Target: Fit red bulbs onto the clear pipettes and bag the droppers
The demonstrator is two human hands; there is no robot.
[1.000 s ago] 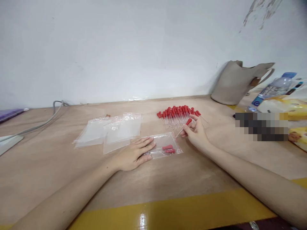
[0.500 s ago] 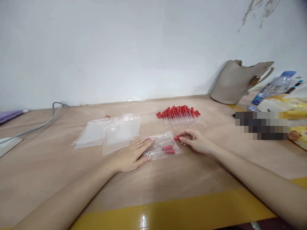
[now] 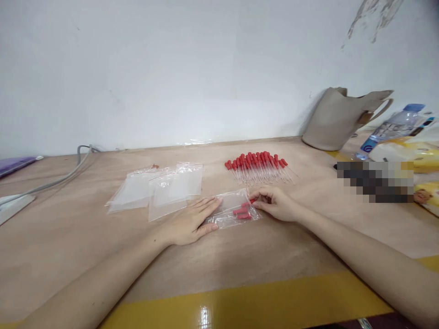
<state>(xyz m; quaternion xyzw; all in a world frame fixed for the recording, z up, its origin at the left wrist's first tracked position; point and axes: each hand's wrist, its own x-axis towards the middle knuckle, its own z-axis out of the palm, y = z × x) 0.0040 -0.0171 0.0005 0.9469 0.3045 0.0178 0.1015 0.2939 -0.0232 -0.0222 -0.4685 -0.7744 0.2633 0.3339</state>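
A clear zip bag [image 3: 228,198] lies flat on the table with its mouth toward the right. My left hand [image 3: 192,221] rests flat on the bag's left part, fingers stretched out. Inside the bag are droppers with red rubber bulbs [image 3: 243,216] near the mouth and thin clear stems pointing left. My right hand [image 3: 276,204] is closed at the mouth, thumb and fingertips pinching a red-bulbed dropper [image 3: 252,200]; the fingers partly cover its bulb. Behind the bag lies a pile of similar droppers [image 3: 260,161], bulbs toward the wall.
Flat clear bags [image 3: 174,187] overlap left of the pile. A grey cable [image 3: 65,179] runs along the table's left. At the right stand a beige bag [image 3: 329,121] and a tilted water bottle [image 3: 389,130], beside yellow packets [image 3: 408,153]. Yellow tape [image 3: 212,301] lines the front edge.
My right hand has pushed the dropper leftward, deeper into the bag, and its fingers are now right at the mouth. My left hand has stayed flat on the bag.
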